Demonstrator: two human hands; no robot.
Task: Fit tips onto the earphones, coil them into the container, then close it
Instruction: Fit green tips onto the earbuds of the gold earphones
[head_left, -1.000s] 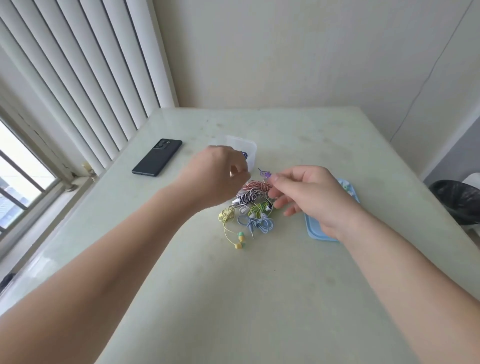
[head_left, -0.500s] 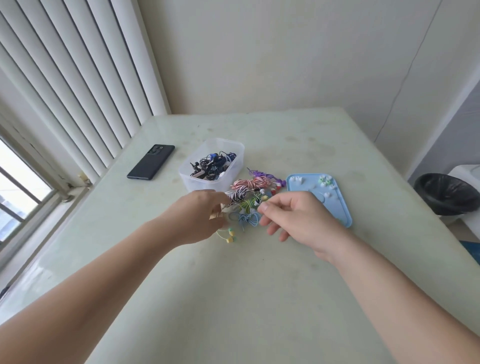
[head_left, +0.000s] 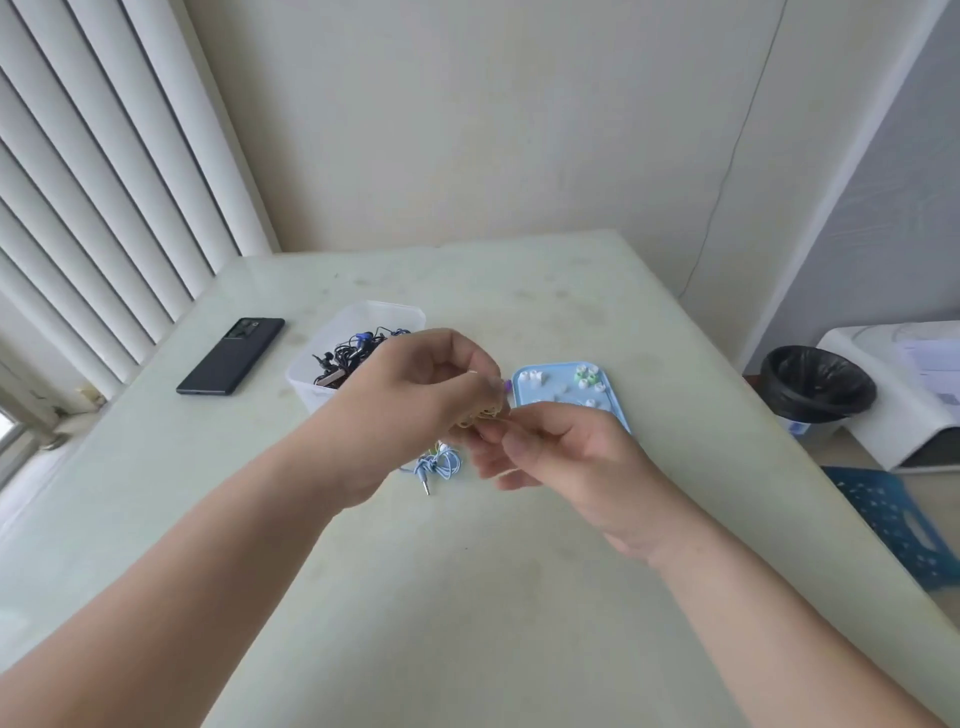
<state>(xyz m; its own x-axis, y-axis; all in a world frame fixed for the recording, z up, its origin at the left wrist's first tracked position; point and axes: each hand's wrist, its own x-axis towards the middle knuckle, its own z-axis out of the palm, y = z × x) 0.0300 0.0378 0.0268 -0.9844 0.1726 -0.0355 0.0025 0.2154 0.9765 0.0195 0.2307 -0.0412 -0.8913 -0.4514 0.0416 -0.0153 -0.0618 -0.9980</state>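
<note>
Above table (head_left: 467, 597), both hands (head_left: 415, 400) pinching earphones (head_left: 480, 415), no legible writing

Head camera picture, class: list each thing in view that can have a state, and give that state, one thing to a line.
Clear container: open, no lid on, dark earphones inside.
Blue lid: off, lying flat, loose ear tips on it.
Left hand: raised, pinched shut on a small item.
Right hand: raised, fingertips meeting the left.
Light blue earphones: coiled, on the table.
Phone: face down.
Bin: open, lined.
</note>
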